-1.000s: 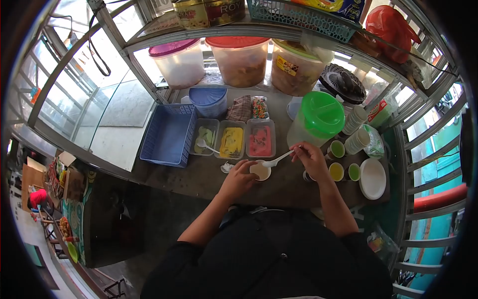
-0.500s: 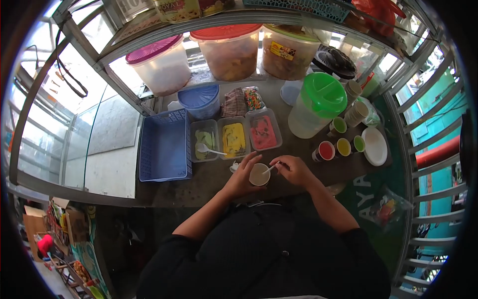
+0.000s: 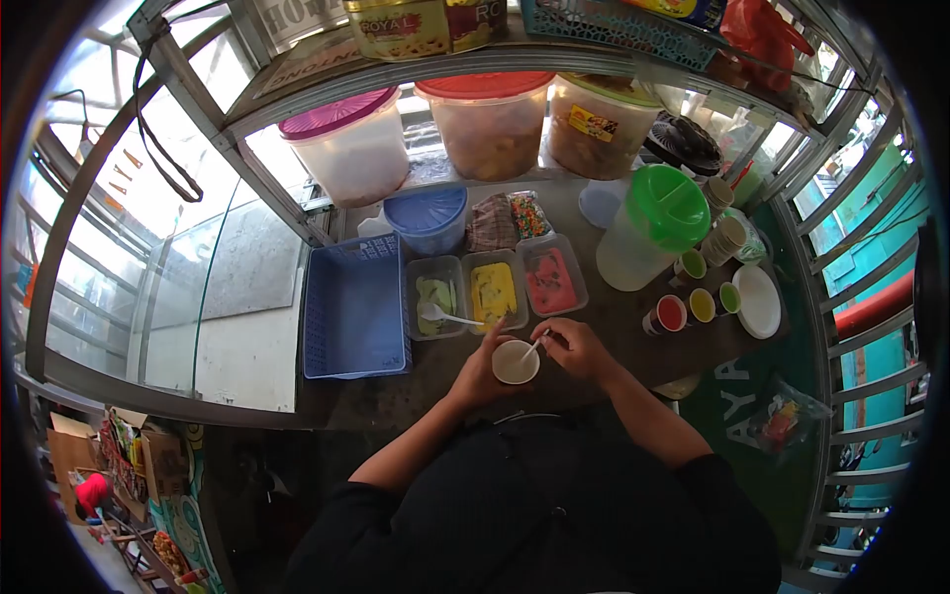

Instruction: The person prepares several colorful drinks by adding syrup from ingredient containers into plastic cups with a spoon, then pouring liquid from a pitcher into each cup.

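My left hand (image 3: 479, 374) curls around the side of a pale paper cup (image 3: 508, 376), whose open mouth faces up toward me. Between the bent fingers of my right hand (image 3: 578, 352) is a thin white spoon (image 3: 532, 349), its lower end dipping inside the cup. Just beyond the hands stand three clear tubs: one with green contents (image 3: 436, 295), one with yellow (image 3: 494, 293) and one with pinkish red (image 3: 552, 281). A larger white spoon (image 3: 442, 316) lies across the green tub, its handle reaching over the yellow one.
Left of the tubs sits a blue plastic basket (image 3: 358, 322). To the right are a green-lidded pitcher (image 3: 648, 233), several cups with coloured contents (image 3: 702, 305) and a white oval plate (image 3: 760, 302). Large lidded containers (image 3: 492, 129) line the back beneath a shelf (image 3: 396, 74).
The view has shifted, so the counter and shelf appear lower and farther right. My hands and the cup sit slightly farther left relative to the tubs, with the cup and spoon still held.
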`<state>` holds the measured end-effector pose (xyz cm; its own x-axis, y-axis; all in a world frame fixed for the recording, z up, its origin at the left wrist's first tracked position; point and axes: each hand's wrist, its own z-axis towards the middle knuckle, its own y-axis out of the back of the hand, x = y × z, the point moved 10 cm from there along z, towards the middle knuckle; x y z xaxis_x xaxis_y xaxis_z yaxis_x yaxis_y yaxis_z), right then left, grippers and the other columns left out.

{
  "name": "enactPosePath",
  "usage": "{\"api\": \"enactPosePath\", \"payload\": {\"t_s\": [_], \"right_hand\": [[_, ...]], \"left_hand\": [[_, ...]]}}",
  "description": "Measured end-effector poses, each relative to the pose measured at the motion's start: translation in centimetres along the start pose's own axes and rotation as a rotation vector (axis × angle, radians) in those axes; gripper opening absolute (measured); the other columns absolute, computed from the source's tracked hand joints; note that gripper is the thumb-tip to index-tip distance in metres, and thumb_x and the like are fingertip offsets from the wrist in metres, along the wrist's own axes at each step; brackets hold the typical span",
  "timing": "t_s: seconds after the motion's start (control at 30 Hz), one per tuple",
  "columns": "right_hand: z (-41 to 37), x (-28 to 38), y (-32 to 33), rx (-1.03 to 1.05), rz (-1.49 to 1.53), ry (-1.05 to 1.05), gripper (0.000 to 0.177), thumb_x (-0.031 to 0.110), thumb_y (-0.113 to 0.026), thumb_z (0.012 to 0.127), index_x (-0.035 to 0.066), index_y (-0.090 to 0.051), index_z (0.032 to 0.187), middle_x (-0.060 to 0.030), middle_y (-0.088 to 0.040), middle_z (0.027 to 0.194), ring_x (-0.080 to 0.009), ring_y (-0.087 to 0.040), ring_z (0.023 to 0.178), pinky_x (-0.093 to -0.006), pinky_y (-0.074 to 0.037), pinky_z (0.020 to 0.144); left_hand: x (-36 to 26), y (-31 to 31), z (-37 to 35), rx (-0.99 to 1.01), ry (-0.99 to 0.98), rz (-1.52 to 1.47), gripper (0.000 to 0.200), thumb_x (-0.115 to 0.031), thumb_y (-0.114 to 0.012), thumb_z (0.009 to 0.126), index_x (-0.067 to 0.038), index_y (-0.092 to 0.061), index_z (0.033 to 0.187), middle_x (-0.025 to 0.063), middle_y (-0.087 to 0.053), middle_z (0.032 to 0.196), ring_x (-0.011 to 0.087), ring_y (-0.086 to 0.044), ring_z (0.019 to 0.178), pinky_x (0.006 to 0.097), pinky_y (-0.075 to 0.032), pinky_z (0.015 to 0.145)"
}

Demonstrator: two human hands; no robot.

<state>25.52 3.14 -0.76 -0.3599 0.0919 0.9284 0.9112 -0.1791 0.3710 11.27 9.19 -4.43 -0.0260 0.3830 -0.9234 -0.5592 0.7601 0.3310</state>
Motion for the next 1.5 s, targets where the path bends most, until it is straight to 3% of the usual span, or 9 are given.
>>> {"api": "enactPosePath", "payload": {"t_s": [0.2,0.4,0.5,0.7,0.87,1.0,1.1,1.2,1.5], "right_hand": [[1.5,3.4,-1.4,-0.007,0.023,0.129,0.016,0.004,-0.059,0.095,0.003,-0.069,0.108,-0.0070,-0.067,0.093,-0.0117,-0.065,0.079,-0.0281,-0.051,0.073],[3.6,5.0,-3.9,0.039,0.016,0.263,0.018,0.004,-0.061,0.095,0.002,-0.068,0.112,-0.0077,-0.070,0.097,-0.0141,-0.066,0.082,-0.0285,-0.052,0.075],[4.4,4.5,-4.6,0.074,0.035,0.203,0.024,0.005,-0.062,0.095,0.003,-0.069,0.118,-0.0081,-0.070,0.099,-0.0147,-0.066,0.086,-0.0291,-0.053,0.077],[5.0,2.2,-5.2,0.138,0.015,0.128,0.032,0.009,-0.063,0.096,0.008,-0.067,0.127,-0.0070,-0.071,0.102,-0.0131,-0.064,0.083,-0.0288,-0.052,0.077],[7.6,-1.1,-4.8,0.094,0.017,0.013,0.032,0.015,-0.065,0.094,0.009,-0.069,0.125,-0.0076,-0.074,0.101,-0.0146,-0.068,0.082,-0.0308,-0.054,0.076],[11.3,-3.9,-6.5,0.252,-0.407,0.013,0.032,0.024,-0.068,0.091,0.012,-0.071,0.120,-0.0130,-0.075,0.098,-0.0255,-0.073,0.089,-0.0396,-0.056,0.080],[12.4,-3.7,-9.1,0.308,-0.563,0.033,0.032,0.027,-0.071,0.088,0.015,-0.072,0.118,-0.0146,-0.075,0.096,-0.0321,-0.072,0.092,-0.0445,-0.056,0.082],[12.6,-3.5,-11.0,0.293,-0.579,0.011,0.033,0.027,-0.074,0.084,0.016,-0.073,0.115,-0.0138,-0.075,0.095,-0.0333,-0.072,0.092,-0.0457,-0.056,0.083],[13.6,-4.6,-11.8,0.251,-0.560,0.053,0.020,0.016,-0.072,0.080,0.011,-0.077,0.098,-0.0136,-0.075,0.086,-0.0327,-0.072,0.088,-0.0455,-0.056,0.082]], "left_hand": [[0.3,4.2,-2.4,-0.258,-0.174,0.260,0.134,-0.028,-0.099,0.062,-0.007,-0.010,0.160,0.0167,-0.061,0.129,0.0327,-0.064,0.116,0.0445,-0.052,0.099],[0.0,5.9,-3.3,-0.232,-0.108,0.370,0.139,-0.024,-0.099,0.063,-0.009,-0.003,0.162,0.0169,-0.056,0.133,0.0308,-0.058,0.123,0.0427,-0.047,0.104],[2.0,6.0,-4.0,-0.258,-0.003,0.128,0.128,-0.024,-0.096,0.066,-0.007,-0.012,0.161,0.0150,-0.059,0.132,0.0369,-0.054,0.124,0.0471,-0.040,0.107],[6.0,4.4,-5.5,-0.179,0.096,-0.023,0.135,-0.015,-0.096,0.067,-0.011,-0.001,0.163,0.0157,-0.050,0.137,0.0279,-0.055,0.127,0.0393,-0.044,0.108],[7.1,5.1,-6.1,-0.244,0.134,-0.081,0.129,-0.016,-0.095,0.068,-0.011,-0.007,0.163,0.0149,-0.053,0.136,0.0269,-0.056,0.126,0.0387,-0.045,0.107],[8.5,3.8,-6.9,-0.194,0.330,-0.088,0.117,-0.022,-0.096,0.067,-0.008,-0.024,0.158,0.0148,-0.056,0.134,0.0270,-0.057,0.126,0.0394,-0.047,0.106],[8.0,3.7,-7.1,-0.224,0.085,0.230,0.100,-0.026,-0.095,0.068,-0.004,-0.039,0.148,0.0159,-0.057,0.134,0.0287,-0.058,0.126,0.0400,-0.047,0.105],[8.7,3.8,-7.4,-0.283,0.160,0.080,0.089,-0.026,-0.093,0.069,-0.003,-0.046,0.141,0.0181,-0.057,0.137,0.0363,-0.057,0.126,0.0441,-0.045,0.107],[8.6,4.4,-7.8,-0.334,0.148,0.159,0.089,-0.031,-0.093,0.069,-0.003,-0.048,0.139,0.0189,-0.059,0.134,0.0377,-0.056,0.126,0.0446,-0.044,0.107]]}}
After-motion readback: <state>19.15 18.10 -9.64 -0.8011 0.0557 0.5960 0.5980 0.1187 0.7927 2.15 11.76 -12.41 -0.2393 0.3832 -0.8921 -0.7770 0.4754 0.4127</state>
